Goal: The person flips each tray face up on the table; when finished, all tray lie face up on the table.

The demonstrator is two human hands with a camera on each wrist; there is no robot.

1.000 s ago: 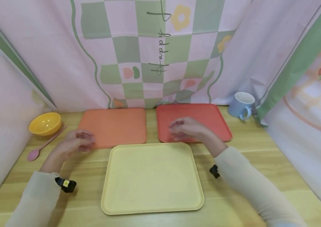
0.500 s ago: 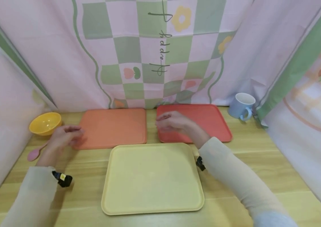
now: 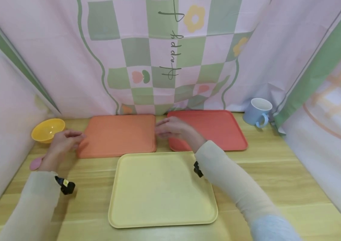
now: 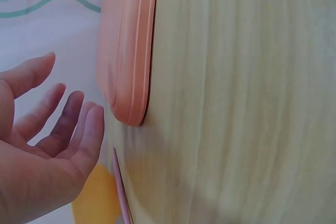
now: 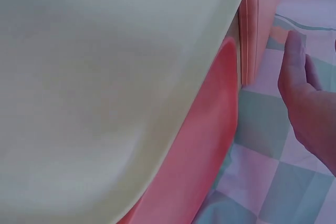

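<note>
An orange tray (image 3: 116, 135) lies at the back left, with layered lines along its edge in the left wrist view. My left hand (image 3: 63, 145) is at its left end, fingers loosely bent and holding nothing; the left wrist view shows a gap between those fingers (image 4: 94, 127) and the tray corner. Over the left side of the red tray (image 3: 215, 130) hovers my right hand (image 3: 175, 128), its fingertips right at the orange tray's right edge. Nothing is in it. The right wrist view shows only part of that hand (image 5: 307, 95).
A yellow tray (image 3: 162, 190) lies in front on the wooden table (image 3: 261, 180). Beside my left hand are a yellow bowl (image 3: 47, 129) and a pink spoon (image 3: 36, 163), its handle hidden by the hand. A blue mug (image 3: 256, 112) stands back right, before the curtain (image 3: 134, 52).
My right hand has moved left across the red tray to the orange tray's right edge. My left hand has shifted left and slightly back, now covering the spoon's handle. The trays stay put.
</note>
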